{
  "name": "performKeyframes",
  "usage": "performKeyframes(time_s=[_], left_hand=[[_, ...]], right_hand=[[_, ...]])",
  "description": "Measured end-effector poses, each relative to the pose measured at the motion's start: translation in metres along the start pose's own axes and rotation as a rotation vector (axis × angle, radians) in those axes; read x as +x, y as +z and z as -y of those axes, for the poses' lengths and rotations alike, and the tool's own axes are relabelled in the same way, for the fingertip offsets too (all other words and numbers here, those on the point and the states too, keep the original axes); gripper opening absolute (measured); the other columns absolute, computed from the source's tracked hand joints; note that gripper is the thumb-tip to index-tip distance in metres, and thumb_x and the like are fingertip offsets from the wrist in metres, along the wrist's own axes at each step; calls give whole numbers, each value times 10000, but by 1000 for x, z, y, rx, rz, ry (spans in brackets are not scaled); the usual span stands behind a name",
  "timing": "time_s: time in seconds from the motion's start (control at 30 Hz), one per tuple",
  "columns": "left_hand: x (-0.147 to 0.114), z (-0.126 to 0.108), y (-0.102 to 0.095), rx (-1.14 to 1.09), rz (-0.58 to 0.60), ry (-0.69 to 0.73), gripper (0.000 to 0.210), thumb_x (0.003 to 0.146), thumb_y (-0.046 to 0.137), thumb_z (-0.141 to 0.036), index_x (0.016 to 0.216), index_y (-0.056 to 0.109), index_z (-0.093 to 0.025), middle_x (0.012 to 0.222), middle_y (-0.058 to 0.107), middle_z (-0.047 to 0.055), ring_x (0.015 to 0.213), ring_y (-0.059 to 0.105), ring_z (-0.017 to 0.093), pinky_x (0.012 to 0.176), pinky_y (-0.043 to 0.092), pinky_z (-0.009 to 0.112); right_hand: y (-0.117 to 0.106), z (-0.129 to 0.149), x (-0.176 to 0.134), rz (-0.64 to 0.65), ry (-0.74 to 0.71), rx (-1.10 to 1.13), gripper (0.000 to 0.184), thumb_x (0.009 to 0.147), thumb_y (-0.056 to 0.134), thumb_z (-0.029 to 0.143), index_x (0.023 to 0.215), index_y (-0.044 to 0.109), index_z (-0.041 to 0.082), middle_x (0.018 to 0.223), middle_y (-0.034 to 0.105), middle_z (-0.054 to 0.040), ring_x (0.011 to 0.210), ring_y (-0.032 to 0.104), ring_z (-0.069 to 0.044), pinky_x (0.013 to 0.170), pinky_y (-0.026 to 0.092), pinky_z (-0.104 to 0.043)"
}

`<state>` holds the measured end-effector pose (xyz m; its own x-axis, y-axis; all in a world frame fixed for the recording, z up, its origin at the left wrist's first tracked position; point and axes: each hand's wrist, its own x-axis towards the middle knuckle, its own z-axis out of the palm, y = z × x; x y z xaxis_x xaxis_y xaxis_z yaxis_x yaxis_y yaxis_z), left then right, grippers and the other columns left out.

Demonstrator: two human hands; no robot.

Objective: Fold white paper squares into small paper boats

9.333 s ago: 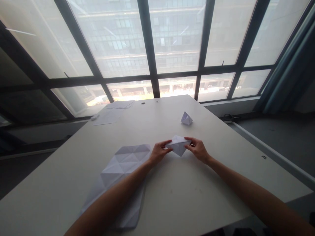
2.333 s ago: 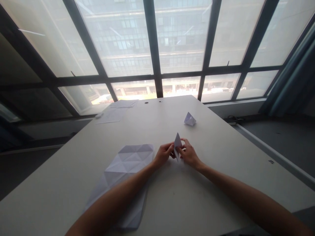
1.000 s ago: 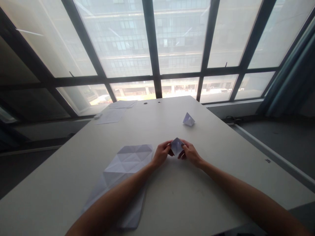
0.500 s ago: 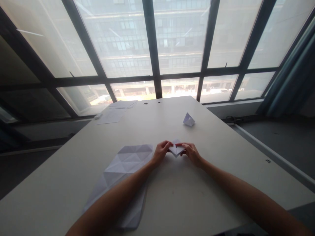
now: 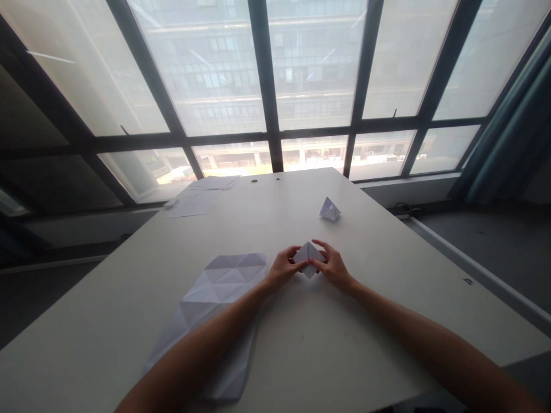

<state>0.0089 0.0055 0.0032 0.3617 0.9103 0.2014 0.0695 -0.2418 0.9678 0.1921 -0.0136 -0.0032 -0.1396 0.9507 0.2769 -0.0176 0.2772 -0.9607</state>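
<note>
White paper diamond (image 5: 309, 251), folded, pinched from either side by left hand (image 5: 282, 268) and right hand (image 5: 336, 269), both closed firmly on it; resting on table (image 5: 344, 344) or just above, can't tell. Folding looks well along on this piece; whether finished, unclear. Just beyond, slightly right: small paper pyramid (image 5: 330, 210), already shaped. Near left: creased sheet (image 5: 219, 284), spread out, not made up. Far left: loose sheets (image 5: 196, 205), apparently unfolded. No brand, label or writing readable.
</note>
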Motion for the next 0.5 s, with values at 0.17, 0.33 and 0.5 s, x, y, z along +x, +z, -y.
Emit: performKeyframes(time_s=[0.17, 0.33, 0.5], left_hand=[[-2, -5, 0, 139, 46, -16, 404, 720, 743, -479, 835, 688, -95, 686, 598, 6, 607, 521, 121, 534, 363, 210], [-6, -10, -1, 156, 152, -36, 404, 742, 709, -488, 807, 705, -89, 651, 577, 1, 592, 496, 120, 543, 347, 220], [-6, -13, -1, 148, 182, -27, 417, 747, 696, -506, 779, 720, -91, 618, 570, 5, 563, 484, 121, 524, 334, 222]], right_hand=[[1, 0, 0, 3, 33, -101, 268, 748, 684, 348, 897, 680, 126, 697, 633, -18, 589, 561, -147, 509, 447, -238], [0, -3, 0, 6, 62, -131, 284, 774, 652, 409, 696, 633, 136, 564, 522, 25, 515, 471, -112, 466, 364, -219], [0, -6, 0, -9, 42, -149, 346, 789, 642, 455, 641, 596, 146, 534, 464, 34, 504, 407, -97, 451, 299, -215]])
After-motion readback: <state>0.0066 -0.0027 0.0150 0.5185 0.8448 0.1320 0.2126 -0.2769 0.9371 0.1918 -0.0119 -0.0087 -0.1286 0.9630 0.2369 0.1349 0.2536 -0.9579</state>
